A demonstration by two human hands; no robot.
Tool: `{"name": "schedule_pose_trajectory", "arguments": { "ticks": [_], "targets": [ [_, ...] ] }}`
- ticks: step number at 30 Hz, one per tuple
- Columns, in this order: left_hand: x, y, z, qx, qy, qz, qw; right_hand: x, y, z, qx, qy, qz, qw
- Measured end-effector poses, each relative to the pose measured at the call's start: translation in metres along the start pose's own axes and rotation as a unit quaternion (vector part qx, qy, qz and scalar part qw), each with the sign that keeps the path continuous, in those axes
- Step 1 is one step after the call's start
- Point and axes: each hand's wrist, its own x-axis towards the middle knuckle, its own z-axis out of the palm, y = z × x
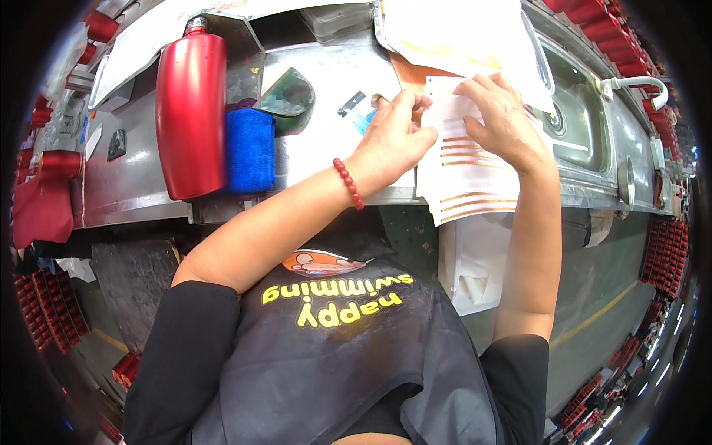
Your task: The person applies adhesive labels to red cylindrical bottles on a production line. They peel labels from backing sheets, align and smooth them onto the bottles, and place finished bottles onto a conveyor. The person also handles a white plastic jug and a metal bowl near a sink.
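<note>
White sheets (473, 183) with rows of gold strips lie in front of me, their near end hanging over the metal bench's edge. At the left edge of the sheets is my left hand (395, 133), thumb and fingertips close together; whether something thin is between them cannot be seen. My right hand (500, 119) rests over the upper part of the sheets with its fingers bent and thumb apart. To the left, a glossy red metal bottle (192, 117) with a silver neck lies on the bench beside a folded blue cloth (250, 150).
A steel sink (581, 111) with a white faucet (639, 83) is at the right. Near the bench's middle stands a clear rounded plastic piece (286, 93). Below the bench is a white bin (473, 272). Many red items fill racks at both sides.
</note>
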Motion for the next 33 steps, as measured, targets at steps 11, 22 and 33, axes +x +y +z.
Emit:
{"name": "schedule_pose_trajectory", "arguments": {
  "ticks": [11,22,33],
  "targets": [
    [-0.005,0.004,-0.001,0.055,0.011,0.102,0.993,-0.001,-0.002,0.0,0.021,0.014,-0.008,1.0],
    [-0.007,0.004,-0.014,0.031,-0.067,0.078,0.994,0.0,-0.004,0.004,0.063,0.035,-0.033,0.997],
    [0.003,-0.005,-0.013,-0.004,0.034,0.012,0.999,-0.019,-0.007,-0.018,0.099,0.042,-0.025,0.994]
  ]
}}
